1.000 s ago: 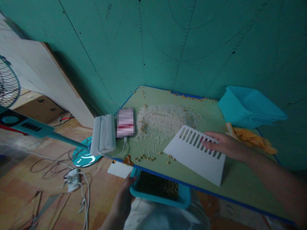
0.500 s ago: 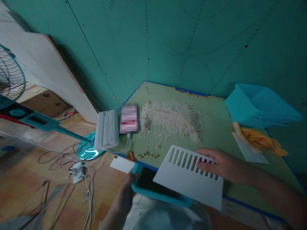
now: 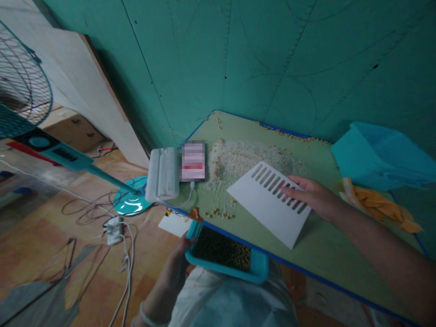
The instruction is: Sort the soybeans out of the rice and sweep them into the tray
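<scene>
My right hand [image 3: 311, 196] grips a white slotted plastic sheet [image 3: 264, 211] by its slots, thumb on the upper face. The sheet is tilted above the table [image 3: 327, 254] and hides part of a spread pile of rice-like white grains [image 3: 243, 154] dotted with yellow beans. Below the table's front edge, my left hand [image 3: 181, 256] holds a turquoise plastic tub [image 3: 225, 271] by its left end, above my lap. Dark green small grains [image 3: 218, 247] fill most of the tub, with yellow beans at its right. More yellow beans [image 3: 220, 213] lie near the front edge.
A blurred-out phone-like device [image 3: 193, 161] with a cable and a grey-white case [image 3: 163, 175] stand at the table's left. At right are a turquoise bin [image 3: 381, 154] and an orange cloth [image 3: 381, 206]. A fan [image 3: 64, 152] and cables [image 3: 127, 268] occupy the left floor.
My right hand has raised the slotted sheet away from the tub towards the grain pile. The tub's contents now show. The view has shifted slightly.
</scene>
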Available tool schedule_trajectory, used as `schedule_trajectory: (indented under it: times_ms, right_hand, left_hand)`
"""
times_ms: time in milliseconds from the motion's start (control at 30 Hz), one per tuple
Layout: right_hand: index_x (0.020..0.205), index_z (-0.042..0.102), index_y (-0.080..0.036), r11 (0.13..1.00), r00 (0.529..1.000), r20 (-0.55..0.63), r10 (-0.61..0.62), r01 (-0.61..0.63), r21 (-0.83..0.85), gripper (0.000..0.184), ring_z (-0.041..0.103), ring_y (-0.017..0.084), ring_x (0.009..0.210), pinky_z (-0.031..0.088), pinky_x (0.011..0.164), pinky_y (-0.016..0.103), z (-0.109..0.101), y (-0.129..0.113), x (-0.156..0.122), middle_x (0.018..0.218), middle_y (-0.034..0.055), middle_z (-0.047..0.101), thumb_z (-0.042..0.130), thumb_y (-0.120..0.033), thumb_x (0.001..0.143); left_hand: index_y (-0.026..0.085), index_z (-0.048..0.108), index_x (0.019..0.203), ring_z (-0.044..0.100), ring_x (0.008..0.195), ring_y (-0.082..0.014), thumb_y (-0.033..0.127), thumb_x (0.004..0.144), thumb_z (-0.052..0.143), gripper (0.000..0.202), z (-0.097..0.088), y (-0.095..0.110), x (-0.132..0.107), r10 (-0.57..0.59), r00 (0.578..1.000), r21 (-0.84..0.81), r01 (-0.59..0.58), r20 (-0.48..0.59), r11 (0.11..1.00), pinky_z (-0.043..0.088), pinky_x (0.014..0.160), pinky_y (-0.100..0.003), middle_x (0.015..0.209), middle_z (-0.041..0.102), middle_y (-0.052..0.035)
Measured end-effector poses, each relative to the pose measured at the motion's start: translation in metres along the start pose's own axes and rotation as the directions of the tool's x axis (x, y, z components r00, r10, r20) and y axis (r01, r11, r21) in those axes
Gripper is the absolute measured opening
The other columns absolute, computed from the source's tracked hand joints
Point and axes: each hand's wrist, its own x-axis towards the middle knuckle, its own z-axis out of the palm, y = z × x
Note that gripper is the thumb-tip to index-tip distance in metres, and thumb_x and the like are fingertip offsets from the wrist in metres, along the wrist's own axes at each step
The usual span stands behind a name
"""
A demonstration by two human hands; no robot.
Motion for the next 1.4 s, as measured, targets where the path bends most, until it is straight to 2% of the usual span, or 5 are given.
schedule_trajectory:
  times_ms: [267,567,967,1167,1400]
  right_hand:
    - [0.094,0.055,-0.018,1.0,0.998,0.059,0.015,-0.015,0.003,0.032,0.056,0.012,0.05,0.043,0.046,0.023,0.012,-0.004,0.002,0.065,-0.0018,0.061,0.063,-0.04,0.072]
    - [0.089,0.054,-0.018,0.999,0.992,0.125,0.001,-0.005,0.034,0.03,0.056,0.011,0.05,0.044,0.047,0.023,0.02,-0.003,0.003,0.065,-0.002,0.06,0.063,-0.041,0.071]
    - [0.09,0.055,-0.017,0.999,0.99,0.142,-0.007,0.0,0.052,0.028,0.055,0.009,0.049,0.042,0.046,0.021,0.026,-0.004,0.004,0.064,-0.0031,0.059,0.063,-0.039,0.073]
    - [0.09,0.056,-0.017,0.997,0.985,0.171,-0.002,-0.012,0.078,0.028,0.056,0.009,0.048,0.042,0.045,0.02,0.031,-0.009,0.005,0.063,-0.0031,0.06,0.063,-0.038,0.073]
    - [0.089,0.057,-0.018,0.998,0.981,0.196,0.002,-0.014,0.059,0.026,0.056,0.01,0.048,0.042,0.044,0.021,0.035,-0.01,0.008,0.062,-0.0029,0.061,0.063,-0.038,0.073]
  left_hand:
    - [0.02,0.07,0.095,0.066,0.086,-0.0287,0.032,0.064,0.061,0.034,-0.01,0.0,-0.001,0.039,0.999,0.099,-0.036,-0.029,0.994,0.048,0.061,-0.029,0.082,0.077,-0.0025]
    - [0.019,0.068,0.102,0.066,0.087,-0.0287,0.03,0.065,0.057,0.039,-0.011,0.001,0.0,0.028,0.999,0.116,-0.025,-0.03,0.993,0.048,0.064,-0.031,0.089,0.077,-0.0038]
    - [0.018,0.066,0.106,0.065,0.091,-0.0296,0.03,0.065,0.058,0.043,-0.014,-0.001,0.003,0.022,0.999,0.096,-0.02,-0.023,0.995,0.047,0.062,-0.031,0.091,0.078,-0.0042]
    - [0.019,0.069,0.092,0.068,0.068,-0.0241,0.027,0.068,0.057,0.027,-0.017,0.0,0.004,0.032,0.999,0.074,-0.031,-0.01,0.997,0.048,0.056,-0.028,0.061,0.076,0.0003]
    - [0.018,0.069,0.068,0.062,0.046,-0.0182,0.026,0.065,0.062,0.012,-0.019,0.0,0.005,0.024,0.999,0.029,-0.024,-0.024,0.999,0.047,0.05,-0.026,0.049,0.072,0.0007]
